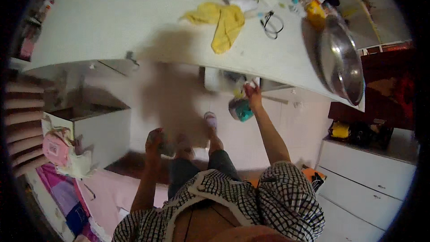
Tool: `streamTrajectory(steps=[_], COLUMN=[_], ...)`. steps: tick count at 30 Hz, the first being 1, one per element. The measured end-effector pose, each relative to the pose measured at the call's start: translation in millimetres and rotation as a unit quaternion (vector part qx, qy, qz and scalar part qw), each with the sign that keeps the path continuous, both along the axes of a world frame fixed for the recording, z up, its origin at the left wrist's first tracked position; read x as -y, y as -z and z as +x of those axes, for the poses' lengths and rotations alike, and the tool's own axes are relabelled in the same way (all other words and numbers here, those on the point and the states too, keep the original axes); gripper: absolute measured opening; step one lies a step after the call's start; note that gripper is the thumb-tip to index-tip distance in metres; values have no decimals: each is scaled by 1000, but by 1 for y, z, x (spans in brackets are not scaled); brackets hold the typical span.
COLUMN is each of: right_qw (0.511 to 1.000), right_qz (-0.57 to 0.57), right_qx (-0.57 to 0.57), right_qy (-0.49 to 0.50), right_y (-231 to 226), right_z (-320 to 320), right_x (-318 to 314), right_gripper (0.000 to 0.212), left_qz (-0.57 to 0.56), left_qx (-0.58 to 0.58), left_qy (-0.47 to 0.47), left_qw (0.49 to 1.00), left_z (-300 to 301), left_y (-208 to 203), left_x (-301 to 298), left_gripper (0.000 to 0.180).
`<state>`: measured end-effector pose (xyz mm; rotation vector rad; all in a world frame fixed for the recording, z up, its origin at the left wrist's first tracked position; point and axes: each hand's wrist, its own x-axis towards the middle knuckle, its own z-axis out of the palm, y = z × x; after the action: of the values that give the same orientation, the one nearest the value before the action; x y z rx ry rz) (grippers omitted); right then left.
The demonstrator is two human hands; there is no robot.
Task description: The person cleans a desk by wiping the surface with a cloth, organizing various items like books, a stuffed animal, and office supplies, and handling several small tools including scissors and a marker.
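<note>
My right hand [253, 95] reaches out near the front edge of the white table. Its fingers are closed at the top of a teal and dark container [242, 110], which hangs just below the hand; blur hides its exact kind. My left hand [153, 140] is lower, above the floor in front of my legs. Its fingers look curled beside a dull grey-green shape, too dim to name. On the tabletop [107, 22] lies a crumpled yellow cloth [222, 22], apart from both hands.
A large steel basin [342, 60] stands at the table's right end. Near the cloth lie a black cable [272, 26] and small clutter. A white drawer chest [367, 163] stands at right. To the left is a white box-like cabinet [101, 132] with a pink pouch [57, 148].
</note>
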<state>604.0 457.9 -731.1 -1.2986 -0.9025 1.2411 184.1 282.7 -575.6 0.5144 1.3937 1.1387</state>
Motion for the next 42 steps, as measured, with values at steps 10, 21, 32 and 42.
streamTrajectory(steps=[10,21,32,42], right_qw=[914,973,948,983], right_qz=[217,19,-200,-93], right_qx=[295,108,-45,38], right_qy=[-174,-204,-244,-151], right_y=[-413,-356,-163,-62], right_z=[-17,44,71,-34], right_x=[-2,42,133,143], right_gripper=[21,25,27,21], left_qz=[342,410,492,443], left_qx=[-157,-338,-594,-652], left_qy=[137,94,284,263], left_qw=[916,842,570,556], left_z=[46,44,111,13], left_y=[-225,-215,-236,-266], left_x=[-243,-336,-246,-258], left_gripper=[37,27,36,47])
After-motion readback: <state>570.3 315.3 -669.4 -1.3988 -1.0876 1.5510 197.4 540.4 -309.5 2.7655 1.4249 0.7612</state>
